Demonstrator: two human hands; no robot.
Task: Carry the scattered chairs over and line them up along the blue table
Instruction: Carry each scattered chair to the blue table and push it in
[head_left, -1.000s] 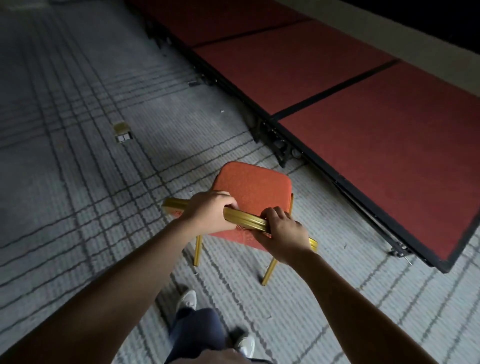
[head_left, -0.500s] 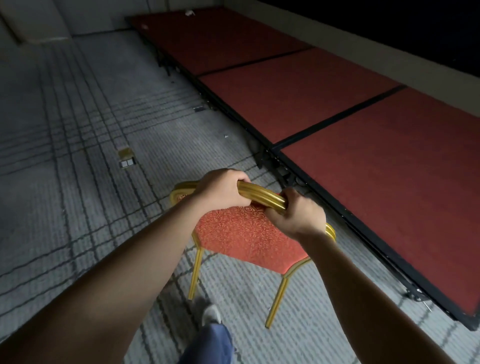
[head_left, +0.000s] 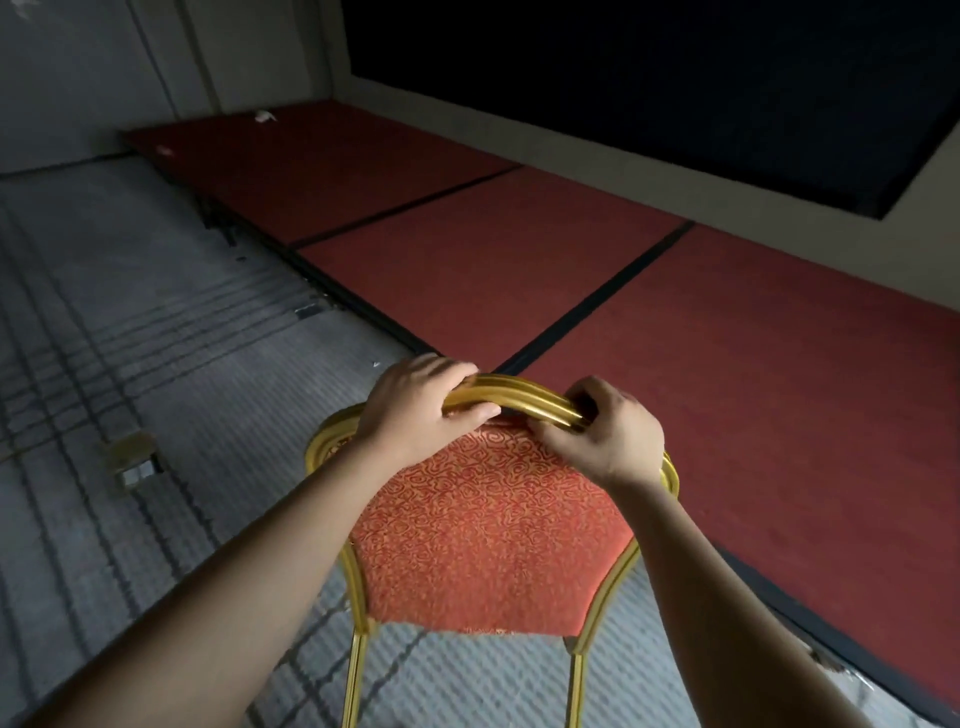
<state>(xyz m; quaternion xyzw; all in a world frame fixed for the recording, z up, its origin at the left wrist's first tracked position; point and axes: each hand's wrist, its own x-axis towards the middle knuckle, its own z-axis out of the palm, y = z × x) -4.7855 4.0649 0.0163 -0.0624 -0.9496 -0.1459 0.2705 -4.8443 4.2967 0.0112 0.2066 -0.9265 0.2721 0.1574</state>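
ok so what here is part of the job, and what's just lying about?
Job: chair; left hand and right hand, both gripping its gold top rail.
Lying about: red stage platform; floor box; white scrap on the platform.

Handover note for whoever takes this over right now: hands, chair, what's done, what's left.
Left hand grips the gold top rail of the chair; right hand grips the same rail further right.
The chair is in front of the person, beside the red platform, over the grey carpet. Its feet are out of frame, so I cannot tell whether it is lifted.
Done: one chair in hand.
Left: carry it to the blue table, which is not in view, set it in line, then fetch the others, none visible here.
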